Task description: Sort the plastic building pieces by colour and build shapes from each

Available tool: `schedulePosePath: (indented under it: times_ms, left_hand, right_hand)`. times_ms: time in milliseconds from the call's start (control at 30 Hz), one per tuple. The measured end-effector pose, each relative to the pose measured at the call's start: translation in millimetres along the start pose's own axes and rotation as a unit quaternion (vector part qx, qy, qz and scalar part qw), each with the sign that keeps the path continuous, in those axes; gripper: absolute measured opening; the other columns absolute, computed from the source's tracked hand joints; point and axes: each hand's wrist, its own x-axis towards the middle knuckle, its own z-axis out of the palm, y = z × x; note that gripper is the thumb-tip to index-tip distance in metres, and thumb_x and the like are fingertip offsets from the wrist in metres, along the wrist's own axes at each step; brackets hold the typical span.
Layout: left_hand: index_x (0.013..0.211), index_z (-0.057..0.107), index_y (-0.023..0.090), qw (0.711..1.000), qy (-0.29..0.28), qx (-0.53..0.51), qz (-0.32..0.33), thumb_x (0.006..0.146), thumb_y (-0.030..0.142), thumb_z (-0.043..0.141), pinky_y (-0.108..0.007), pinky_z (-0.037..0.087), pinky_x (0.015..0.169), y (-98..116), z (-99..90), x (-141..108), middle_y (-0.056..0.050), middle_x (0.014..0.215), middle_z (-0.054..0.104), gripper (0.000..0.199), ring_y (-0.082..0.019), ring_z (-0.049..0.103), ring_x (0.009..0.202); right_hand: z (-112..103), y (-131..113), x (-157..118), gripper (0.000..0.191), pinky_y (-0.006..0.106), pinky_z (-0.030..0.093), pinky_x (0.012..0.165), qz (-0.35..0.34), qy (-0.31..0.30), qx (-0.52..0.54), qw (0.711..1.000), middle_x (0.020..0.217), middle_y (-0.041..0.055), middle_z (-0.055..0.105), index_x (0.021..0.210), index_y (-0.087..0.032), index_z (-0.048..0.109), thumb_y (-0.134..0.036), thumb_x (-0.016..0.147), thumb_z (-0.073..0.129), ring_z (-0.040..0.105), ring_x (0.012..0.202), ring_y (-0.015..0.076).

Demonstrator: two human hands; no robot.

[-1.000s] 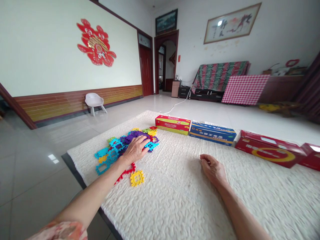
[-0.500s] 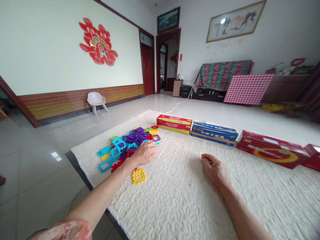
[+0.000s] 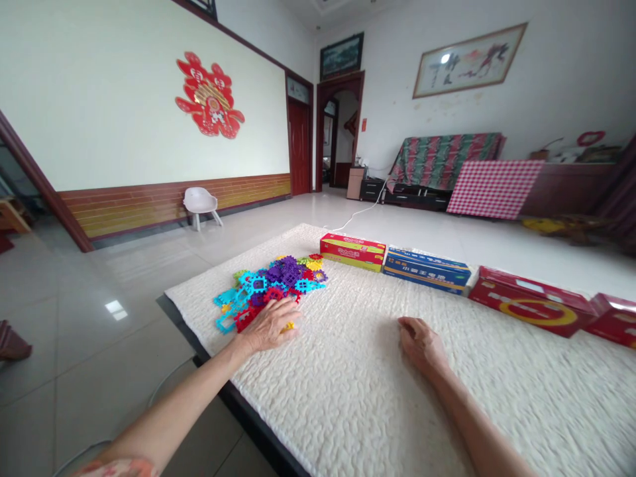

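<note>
Covered mostly by a cream quilted cover (image 3: 342, 377), with a dark tabletop (image 3: 242, 409) edge slanting from left of centre to the bottom. Heaped at left of centre with interlocking plastic pieces (image 3: 288, 273); topped near a yellow piece (image 3: 289, 326) by the left hand (image 3: 268, 327), palm down, fingers loosely spread, grip impossible to tell. Occupied right of centre by the right hand (image 3: 423, 346), loosely curled, contents hidden. Could snag on toothed rims and drag neighbours, or spill over the left edge if swept outward. Gives room between the hands, bounded beyond by boxes (image 3: 426, 271)
</note>
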Motion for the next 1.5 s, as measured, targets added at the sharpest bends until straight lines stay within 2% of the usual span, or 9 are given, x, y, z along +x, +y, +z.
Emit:
schedulePosePath:
  times_ms: [133, 233, 367, 500, 800, 1067, 1267, 1400, 1500]
  left_hand:
    - [0.121, 0.059, 0.02, 0.995, 0.051, 0.05, -0.062, 0.089, 0.029, 0.048, -0.046, 0.036, 0.103, -16.8, 5.8, 14.6, -0.012, 0.131, 0.054, 0.035, -0.027, 0.043, 0.126]
    - [0.12, 0.059, 0.019, 0.99, 0.078, 0.068, -0.096, 0.091, 0.027, 0.043, -0.043, 0.038, 0.1, -13.7, 8.9, 37.7, -0.012, 0.13, 0.053, 0.034, -0.026, 0.044, 0.123]
    - [0.12, 0.057, 0.024, 0.994, 0.041, 0.061, -0.081, 0.088, 0.032, 0.049, -0.043, 0.038, 0.099, 2.1, 18.2, 75.0, -0.009, 0.131, 0.051, 0.034, -0.026, 0.039, 0.126]
    - [0.124, 0.053, 0.027, 0.992, -0.004, 0.052, -0.116, 0.087, 0.036, 0.051, -0.046, 0.037, 0.1, 5.2, 34.4, 98.5, -0.008, 0.135, 0.047, 0.038, -0.028, 0.036, 0.128]
    - [0.111, 0.061, 0.021, 0.981, 0.023, 0.058, -0.182, 0.09, 0.022, 0.041, -0.047, 0.036, 0.097, -18.9, 53.8, 104.8, -0.012, 0.125, 0.054, 0.03, -0.029, 0.038, 0.125]
    - [0.118, 0.058, 0.029, 0.991, 0.018, 0.032, -0.129, 0.09, 0.026, 0.041, -0.043, 0.037, 0.097, -12.4, 65.3, 123.0, -0.005, 0.13, 0.052, 0.032, -0.025, 0.039, 0.125]
    - [0.102, 0.065, 0.021, 0.985, 0.046, 0.049, -0.158, 0.088, 0.022, 0.041, -0.041, 0.039, 0.094, -10.5, 57.1, 124.8, -0.009, 0.121, 0.057, 0.028, -0.024, 0.044, 0.118]
    - [0.111, 0.063, 0.019, 0.968, 0.119, 0.058, -0.215, 0.089, 0.025, 0.041, -0.04, 0.037, 0.097, -20.7, 46.3, 123.4, -0.011, 0.125, 0.054, 0.031, -0.025, 0.044, 0.119]
    - [0.12, 0.058, 0.02, 0.946, 0.123, 0.069, -0.292, 0.088, 0.032, 0.044, -0.046, 0.037, 0.097, -31.1, 44.6, 120.2, -0.013, 0.131, 0.049, 0.038, -0.031, 0.04, 0.123]
  right_hand:
    - [4.9, 0.4, -6.5, 0.032, 0.035, 0.048, 0.084, -0.057, 0.014, -0.021, 0.998, 0.098, 0.0129, 0.067, 0.092, -0.013, 0.067, -0.021, 0.078, 0.039, 0.063, 0.091, 0.0231]
    - [6.3, 2.2, -6.7, 0.031, 0.035, 0.048, 0.084, -0.064, 0.021, -0.02, 0.998, 0.097, 0.012, 0.067, 0.091, -0.014, 0.066, -0.022, 0.079, 0.039, 0.063, 0.091, 0.0227]
    - [4.8, 3.8, -6.2, 0.03, 0.034, 0.049, 0.081, -0.053, 0.032, 0.006, 0.998, 0.095, 0.0105, 0.068, 0.09, -0.016, 0.066, -0.025, 0.079, 0.04, 0.064, 0.087, 0.022]
    - [2.4, 3.4, -6.4, 0.031, 0.034, 0.05, 0.079, -0.043, 0.026, 0.019, 0.999, 0.095, 0.0102, 0.069, 0.089, -0.016, 0.067, -0.029, 0.08, 0.04, 0.065, 0.086, 0.022]
    - [-1.3, 0.2, -7.8, 0.031, 0.034, 0.049, 0.081, -0.027, 0.01, 0.024, 0.999, 0.096, 0.0095, 0.069, 0.09, -0.017, 0.066, -0.029, 0.081, 0.04, 0.065, 0.088, 0.0217]
    - [-2.5, -1.9, -7.1, 0.031, 0.033, 0.05, 0.08, -0.023, 0.013, 0.024, 0.999, 0.094, 0.009, 0.07, 0.088, -0.018, 0.067, -0.031, 0.08, 0.04, 0.065, 0.086, 0.0218]
    - [-2.0, -1.4, -7.2, 0.032, 0.034, 0.05, 0.08, -0.014, 0.013, 0.025, 1.0, 0.095, 0.0089, 0.07, 0.089, -0.017, 0.067, -0.031, 0.079, 0.041, 0.065, 0.087, 0.0221]
    - [-2.2, -1.6, -6.9, 0.031, 0.033, 0.05, 0.079, -0.018, 0.016, 0.028, 0.999, 0.093, 0.0085, 0.07, 0.088, -0.018, 0.067, -0.031, 0.078, 0.041, 0.065, 0.086, 0.0217]
    - [-2.6, -2.2, -6.3, 0.03, 0.033, 0.05, 0.078, -0.021, 0.021, 0.03, 0.999, 0.092, 0.008, 0.07, 0.087, -0.019, 0.067, -0.031, 0.078, 0.042, 0.065, 0.085, 0.0215]
